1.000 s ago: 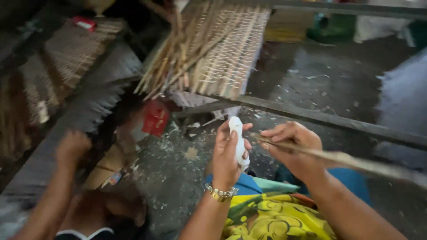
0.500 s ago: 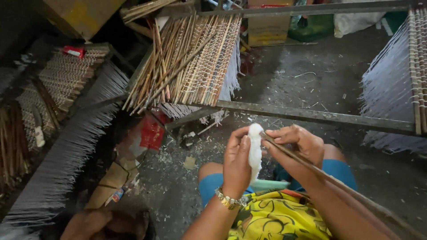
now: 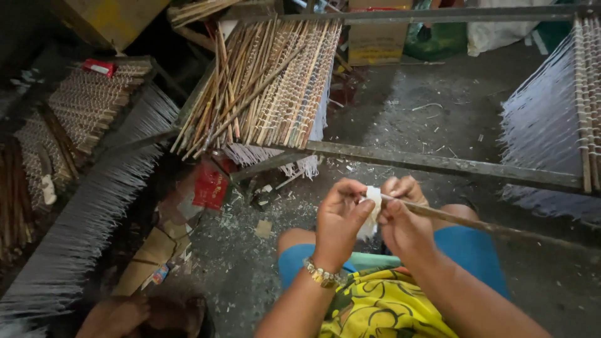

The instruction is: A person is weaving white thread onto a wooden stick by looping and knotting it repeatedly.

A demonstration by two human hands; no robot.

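Simply a small white wad (image 3: 370, 209).

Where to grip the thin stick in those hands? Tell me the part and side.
Grip the stick on its bare shaft just right of the right hand, coming from above. It lies nearly level and its near end is covered by white material and the left hand.

Littered grey concrete floor (image 3: 413, 119), dim light

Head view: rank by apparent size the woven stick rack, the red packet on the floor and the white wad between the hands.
1. Woven stick rack, by far the largest.
2. Red packet.
3. White wad, mostly hidden by the fingers, and nearer the camera, so its rank below the packet is unsure.
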